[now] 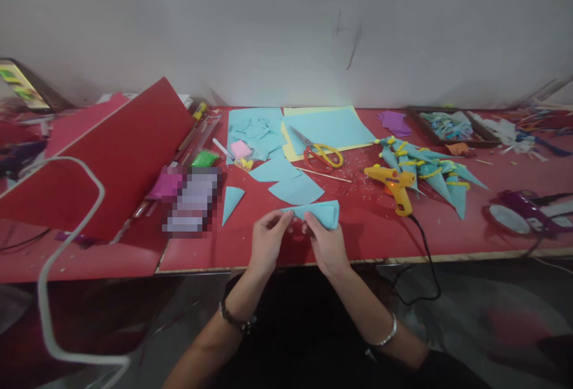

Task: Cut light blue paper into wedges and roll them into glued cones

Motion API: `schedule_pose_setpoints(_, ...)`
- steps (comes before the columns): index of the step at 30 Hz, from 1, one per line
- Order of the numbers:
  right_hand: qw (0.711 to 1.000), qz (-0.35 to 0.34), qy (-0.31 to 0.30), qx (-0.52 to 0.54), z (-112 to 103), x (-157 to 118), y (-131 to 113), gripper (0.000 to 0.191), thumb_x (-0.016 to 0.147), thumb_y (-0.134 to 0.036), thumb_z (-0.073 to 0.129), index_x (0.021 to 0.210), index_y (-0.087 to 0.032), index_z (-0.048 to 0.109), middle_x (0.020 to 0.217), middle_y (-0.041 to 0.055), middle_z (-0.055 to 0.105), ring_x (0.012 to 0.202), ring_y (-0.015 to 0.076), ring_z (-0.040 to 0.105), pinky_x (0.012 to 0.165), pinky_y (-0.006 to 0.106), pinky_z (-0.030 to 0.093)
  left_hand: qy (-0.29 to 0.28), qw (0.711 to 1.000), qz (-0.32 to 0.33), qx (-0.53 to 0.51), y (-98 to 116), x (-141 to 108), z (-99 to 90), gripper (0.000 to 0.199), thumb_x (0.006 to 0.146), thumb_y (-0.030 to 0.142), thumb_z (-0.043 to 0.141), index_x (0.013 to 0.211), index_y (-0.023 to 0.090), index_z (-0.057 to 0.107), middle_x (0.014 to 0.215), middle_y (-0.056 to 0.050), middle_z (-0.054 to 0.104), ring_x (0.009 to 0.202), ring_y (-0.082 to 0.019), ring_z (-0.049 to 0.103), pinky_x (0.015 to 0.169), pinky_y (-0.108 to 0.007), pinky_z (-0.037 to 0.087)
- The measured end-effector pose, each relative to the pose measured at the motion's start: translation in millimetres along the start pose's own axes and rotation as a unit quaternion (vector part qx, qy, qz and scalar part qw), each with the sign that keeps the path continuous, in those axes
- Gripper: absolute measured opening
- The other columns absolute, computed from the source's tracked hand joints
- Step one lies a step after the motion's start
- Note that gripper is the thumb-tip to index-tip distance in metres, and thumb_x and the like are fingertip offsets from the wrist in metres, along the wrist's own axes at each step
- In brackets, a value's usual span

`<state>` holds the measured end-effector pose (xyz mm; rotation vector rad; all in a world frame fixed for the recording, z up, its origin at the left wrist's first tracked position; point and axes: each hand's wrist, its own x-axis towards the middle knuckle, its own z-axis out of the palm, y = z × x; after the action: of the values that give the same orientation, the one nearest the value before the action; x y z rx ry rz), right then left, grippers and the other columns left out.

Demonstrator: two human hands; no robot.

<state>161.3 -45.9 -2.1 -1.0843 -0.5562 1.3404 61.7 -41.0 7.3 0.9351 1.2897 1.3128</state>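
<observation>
Between my two hands is a folded or rolled piece of light blue paper [329, 213], held just above the table's front part. My left hand [268, 237] pinches its narrow left end. Farther along, my right hand [329, 246] grips the wider part with the thumb on top. Flat blue paper pieces [298, 189] lie just beyond my hands. A small blue paper cone [231, 203] rests to the left. Scissors [320, 151] with red and yellow handles lie on blue and yellow sheets behind.
A yellow glue gun [394, 185] with a black cord lies at right, beside several blue paper cones [441, 183] with yellow trim. A blurred phone-like object [194, 198] and a large red board [107, 168] are at left. A tray [486, 137] of scraps stands back right.
</observation>
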Motion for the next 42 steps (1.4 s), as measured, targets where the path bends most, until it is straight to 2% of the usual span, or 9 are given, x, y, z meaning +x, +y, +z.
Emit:
schedule_pose_setpoints(8, 1.000, -0.013, 0.010, -0.003, 1, 5, 0, 0.018, 0.060, -0.031, 0.072, 0.062, -0.016, 0.061, 0.054, -0.0013, 0.059, 0.052, 0.0107, 0.052, 0.054, 0.025, 0.045, 0.012, 0.998, -0.017, -0.060, 1, 6, -4.7, 0.019, 0.064, 0.034, 0.066, 0.063, 0.016, 0.064, 0.057, 0.002, 0.059, 0.049, -0.007, 0.045, 0.054, -0.021, 0.041)
schedule_pose_setpoints(16, 1.000, -0.016, 0.015, -0.010, 2, 6, 0, 0.020, 0.058, -0.032, 0.073, 0.062, -0.015, 0.062, 0.053, -0.0006, 0.060, 0.051, 0.0115, 0.054, 0.053, 0.027, 0.046, 0.013, 0.998, 0.003, -0.056, 1, 7, -7.9, 0.022, 0.068, 0.037, 0.062, 0.060, 0.016, 0.060, 0.055, 0.002, 0.053, 0.049, -0.007, 0.041, 0.051, -0.020, 0.037)
schedule_pose_setpoints(22, 1.000, -0.014, 0.012, -0.007, 2, 6, 2, 0.018, 0.059, -0.031, 0.072, 0.062, -0.016, 0.063, 0.054, -0.0007, 0.061, 0.052, 0.0116, 0.054, 0.054, 0.027, 0.046, 0.041, 0.997, 0.002, -0.064, 1, 7, -8.3, 0.023, 0.068, 0.034, 0.059, 0.054, 0.016, 0.056, 0.049, 0.004, 0.047, 0.047, -0.007, 0.037, 0.050, -0.021, 0.034)
schedule_pose_setpoints(27, 0.999, -0.018, 0.023, 0.020, -1, 8, 0, 0.016, 0.058, -0.028, 0.073, 0.061, -0.016, 0.063, 0.053, -0.0020, 0.061, 0.052, 0.0103, 0.054, 0.057, 0.026, 0.046, 0.075, 0.994, 0.004, -0.075, 3, 10, -15.2, 0.019, 0.068, 0.034, 0.059, 0.065, 0.015, 0.062, 0.055, 0.004, 0.047, 0.047, -0.006, 0.036, 0.048, -0.020, 0.031)
schedule_pose_setpoints(32, 0.999, -0.022, 0.021, 0.025, -3, 11, -1, 0.014, 0.059, -0.027, 0.073, 0.061, -0.016, 0.064, 0.054, -0.0022, 0.061, 0.053, 0.0099, 0.054, 0.058, 0.026, 0.046, 0.111, 0.990, 0.008, -0.081, 3, 15, -24.5, 0.023, 0.071, 0.036, 0.056, 0.058, 0.017, 0.054, 0.053, 0.005, 0.043, 0.046, -0.006, 0.036, 0.047, -0.021, 0.032)
schedule_pose_setpoints(37, 0.999, -0.021, 0.014, 0.025, -6, 13, 1, 0.016, 0.059, -0.028, 0.074, 0.061, -0.016, 0.064, 0.054, -0.0019, 0.062, 0.052, 0.0099, 0.054, 0.057, 0.025, 0.046, 0.085, 0.996, 0.034, -0.006, 7, 17, -30.6, 0.034, 0.079, 0.038, 0.051, 0.052, 0.017, 0.049, 0.049, 0.003, 0.044, 0.046, -0.007, 0.038, 0.047, -0.021, 0.031)
schedule_pose_setpoints(40, 1.000, -0.023, 0.015, 0.014, -7, 14, 2, 0.017, 0.058, -0.029, 0.074, 0.061, -0.015, 0.064, 0.053, -0.0018, 0.062, 0.052, 0.0104, 0.055, 0.057, 0.026, 0.047, 0.055, 0.997, 0.054, 0.031, 8, 17, -30.3, 0.043, 0.081, 0.042, 0.048, 0.048, 0.018, 0.038, 0.046, 0.004, 0.037, 0.045, -0.007, 0.035, 0.047, -0.022, 0.029)
schedule_pose_setpoints(42, 1.000, -0.024, 0.016, 0.005, -8, 14, 3, 0.018, 0.058, -0.029, 0.074, 0.061, -0.015, 0.064, 0.053, -0.0017, 0.062, 0.052, 0.0107, 0.055, 0.058, 0.027, 0.047, 0.037, 0.997, 0.060, 0.018, 6, 18, -29.1, 0.042, 0.080, 0.043, 0.049, 0.050, 0.018, 0.033, 0.048, 0.005, 0.032, 0.046, -0.007, 0.032, 0.047, -0.022, 0.028)
